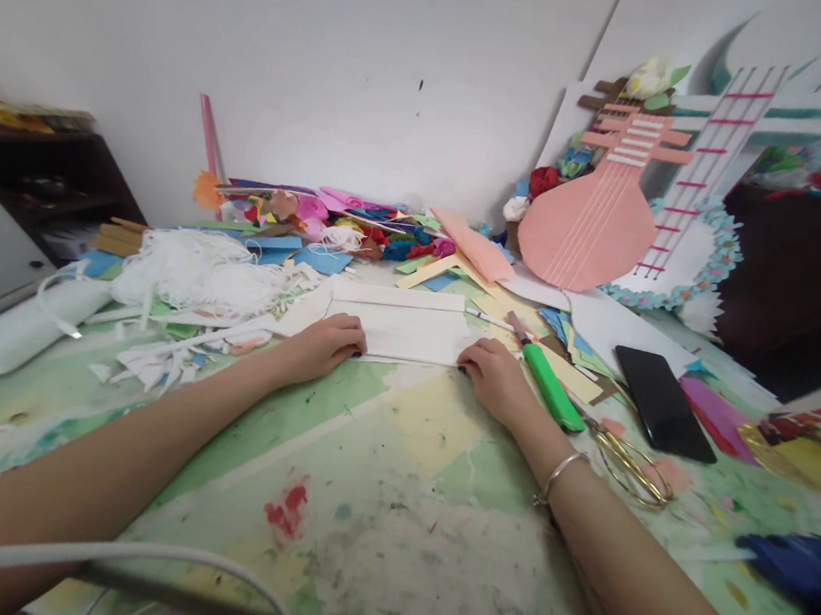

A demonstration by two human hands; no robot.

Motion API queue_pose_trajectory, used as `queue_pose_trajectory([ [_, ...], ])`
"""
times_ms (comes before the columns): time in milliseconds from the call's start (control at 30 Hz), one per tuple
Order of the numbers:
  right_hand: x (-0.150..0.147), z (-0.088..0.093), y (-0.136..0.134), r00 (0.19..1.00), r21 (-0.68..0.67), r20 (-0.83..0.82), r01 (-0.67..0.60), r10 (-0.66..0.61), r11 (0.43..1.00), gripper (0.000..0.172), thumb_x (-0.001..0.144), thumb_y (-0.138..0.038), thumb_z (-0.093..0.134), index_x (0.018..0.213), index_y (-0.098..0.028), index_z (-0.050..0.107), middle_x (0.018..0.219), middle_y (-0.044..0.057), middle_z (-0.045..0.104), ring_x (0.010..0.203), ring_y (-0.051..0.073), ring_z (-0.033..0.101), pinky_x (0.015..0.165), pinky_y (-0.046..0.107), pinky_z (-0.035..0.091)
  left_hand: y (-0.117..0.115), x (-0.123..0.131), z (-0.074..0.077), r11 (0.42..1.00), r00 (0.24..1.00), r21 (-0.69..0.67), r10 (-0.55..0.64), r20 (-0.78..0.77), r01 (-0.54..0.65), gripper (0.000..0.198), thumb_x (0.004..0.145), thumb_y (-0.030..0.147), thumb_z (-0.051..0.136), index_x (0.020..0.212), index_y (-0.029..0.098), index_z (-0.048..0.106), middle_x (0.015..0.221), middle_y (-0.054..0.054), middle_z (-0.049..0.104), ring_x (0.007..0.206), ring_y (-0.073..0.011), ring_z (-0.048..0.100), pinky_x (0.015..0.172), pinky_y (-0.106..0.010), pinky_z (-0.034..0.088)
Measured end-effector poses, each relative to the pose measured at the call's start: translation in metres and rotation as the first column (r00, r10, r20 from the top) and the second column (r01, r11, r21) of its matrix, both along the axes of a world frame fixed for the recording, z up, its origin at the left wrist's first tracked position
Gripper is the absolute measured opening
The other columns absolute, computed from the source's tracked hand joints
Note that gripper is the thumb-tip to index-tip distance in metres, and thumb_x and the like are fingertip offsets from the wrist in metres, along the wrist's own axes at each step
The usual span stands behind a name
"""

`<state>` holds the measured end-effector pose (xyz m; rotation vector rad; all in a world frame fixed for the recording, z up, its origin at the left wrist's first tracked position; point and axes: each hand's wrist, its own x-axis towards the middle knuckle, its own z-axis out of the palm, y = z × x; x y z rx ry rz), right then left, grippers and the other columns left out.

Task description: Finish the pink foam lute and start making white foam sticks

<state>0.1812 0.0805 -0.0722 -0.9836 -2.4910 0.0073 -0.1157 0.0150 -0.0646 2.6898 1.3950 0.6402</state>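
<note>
A flat piece of white paper (407,332) lies at the middle of the table, with a raised or folded strip along its far edge. At its near left corner my left hand (326,342) is closed, fingers curled over the paper's edge. My right hand (496,374) pinches the near right corner in the same way; a bracelet circles that wrist. Just right of this hand lies a green utility knife (552,385), its blade end pointing away from me. Gold-handled scissors (628,462) rest beyond it, nearer to me.
A black phone (662,401) lies at the right. White shredded strips (199,275) pile up at the left, and coloured paper scraps (383,228) line the wall. A pink paper lute (592,221) leans at the back right. A white cable (196,559) crosses the front left.
</note>
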Motion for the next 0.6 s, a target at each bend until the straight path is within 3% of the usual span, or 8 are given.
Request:
queue_pose_trajectory([
  [433,-0.0018,-0.006,0.0031,0.99,-0.003,0.116,0.086,-0.085,0.996,0.023,0.08,0.0,0.044,0.086,-0.016,0.06,0.091,0.01,0.061,0.088,0.023,0.045,0.075,0.033,0.032,0.0038,0.0038,-0.0028,0.994,0.994,-0.054,0.096,-0.044,-0.099,0.02,0.084,0.007,0.033,0.083,0.018,0.049,0.083,-0.005,0.052,0.08,-0.0186,0.048,0.073,-0.031,0.04],
  [600,-0.0019,-0.0095,0.0054,0.985,-0.036,0.114,0.136,-0.131,0.99,0.024,0.08,0.0,0.042,0.087,-0.017,0.057,0.09,0.008,0.061,0.086,0.023,0.047,0.071,0.032,0.03,0.006,0.0053,-0.0026,0.966,0.975,-0.14,0.221,0.009,-0.218,0.012,0.081,0.009,0.038,0.081,0.019,0.044,0.08,-0.004,0.053,0.075,-0.0178,0.048,0.07,-0.03,0.04],
])
